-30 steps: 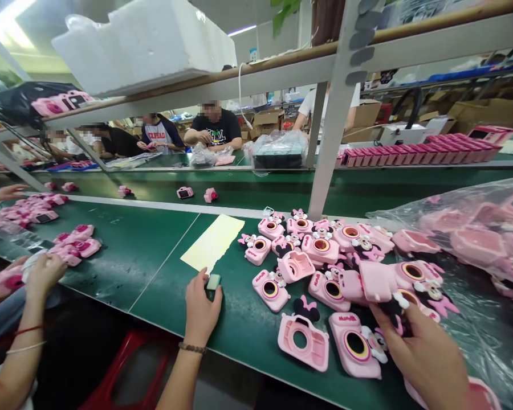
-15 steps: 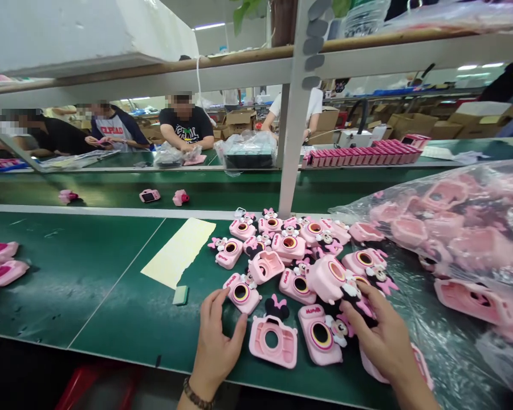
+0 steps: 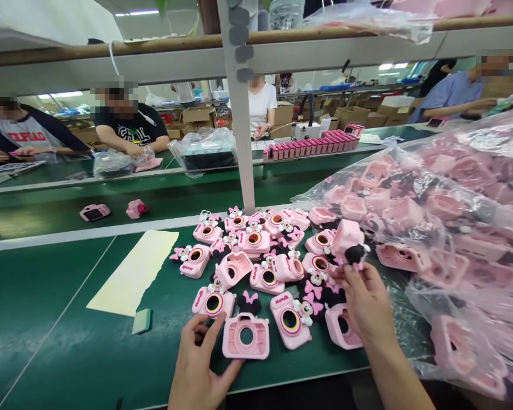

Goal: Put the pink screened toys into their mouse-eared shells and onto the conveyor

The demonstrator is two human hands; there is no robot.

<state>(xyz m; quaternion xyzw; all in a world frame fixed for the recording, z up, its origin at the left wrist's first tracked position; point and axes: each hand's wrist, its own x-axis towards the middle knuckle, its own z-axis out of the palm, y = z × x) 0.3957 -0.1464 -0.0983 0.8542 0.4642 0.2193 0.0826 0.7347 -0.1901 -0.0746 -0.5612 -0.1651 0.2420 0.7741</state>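
Note:
On the green work surface lies a pink toy-camera case, hollow side up, with black mouse ears and a pink bow. My left hand is around its left end, index finger at the upper corner and thumb at the lower edge. Raised above the pile, another pink camera case is pinched by its mouse-head ornament in my right hand. A case with a ringed lens hole and a hollow-side-up case lie between my hands. Several more cases are heaped behind them.
A clear plastic bag full of pink cases spreads over the right side. Left of the pile lie a cream paper and a small green-white block. A post rises behind. Co-workers sit across the conveyor.
My right hand has lifted a case by its mouse head and tipped it over. My left hand has come down around the left end of the hollow case. The view has turned right.

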